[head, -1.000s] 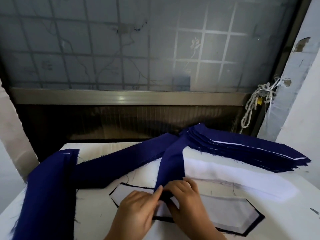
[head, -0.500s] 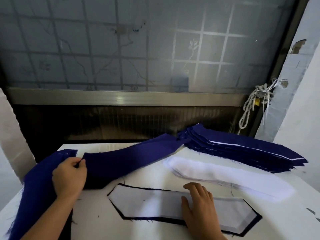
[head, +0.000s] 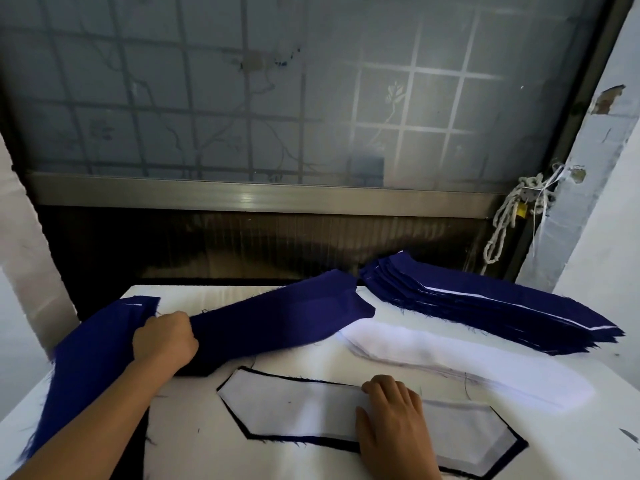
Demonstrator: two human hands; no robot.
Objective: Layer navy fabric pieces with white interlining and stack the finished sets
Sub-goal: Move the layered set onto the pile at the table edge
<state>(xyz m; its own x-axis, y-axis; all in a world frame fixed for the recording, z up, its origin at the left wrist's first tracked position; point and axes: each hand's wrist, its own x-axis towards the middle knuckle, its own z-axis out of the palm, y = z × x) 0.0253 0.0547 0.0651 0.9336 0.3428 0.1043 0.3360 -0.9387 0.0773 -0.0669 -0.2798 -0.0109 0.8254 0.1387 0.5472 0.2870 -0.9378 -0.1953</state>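
Left grip point(head: 162, 341) is curling round the near end of the navy strip point(head: 277, 320) and bunching the cloth. We can't tell whether it's pinching one layer or several. Right grip point(head: 394, 420) is lying flat with fingers relaxed, pressing down on the layered set point(head: 298, 414) at the front of the worktop point(head: 194, 452). That set is a white interlining piece sitting on a navy piece, with navy showing as a thin border all round.

Handling, as we're reading it:
- The navy is looking light, limp and fray-prone, with loose threads along the cut edges. It's sagging wherever it isn't supported, so we're favouring a pinch at one pointed end and letting the rest drag flat.
- The interlining is looking thinner and lighter and likely to slide on the navy. A flat palm on top seems a better hold than a pinch.
- Nothing here is breakable. The risk we're expecting is layers shifting out of register.

Count:
- One layered set is lying under the right grip.
- There are three navy lots: the left navy heap point(head: 93, 351) draping over the worktop edge, the navy strip in the middle, and the finished stack point(head: 491, 310) at the back right.
- One interlining pile point(head: 450, 362) is lying between the finished stack and the layered set.
- We're not managing a layer count in any pile. The finished stack is showing two white edges among many navy ones.
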